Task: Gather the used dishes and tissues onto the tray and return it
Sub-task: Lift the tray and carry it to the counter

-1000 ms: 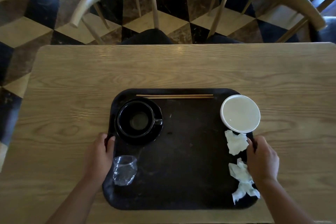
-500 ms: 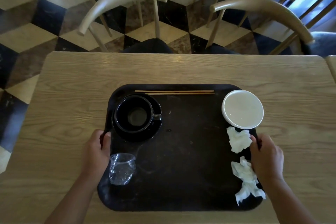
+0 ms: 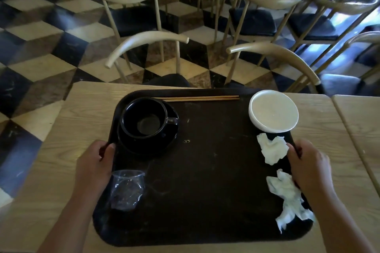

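Two hands are clamped on the dark tray, one on each side edge. Left hand has its thumb over the rim and its fingers hidden underneath; right hand wraps the opposite rim, fingers also out of sight, its palm touching a crumpled tissue. A second tissue sits just beside the white bowl. Black cup on its saucer, chopsticks along the far edge, and a clear plastic cup hard to make out. Whether the tray rests on the table, I cannot tell.
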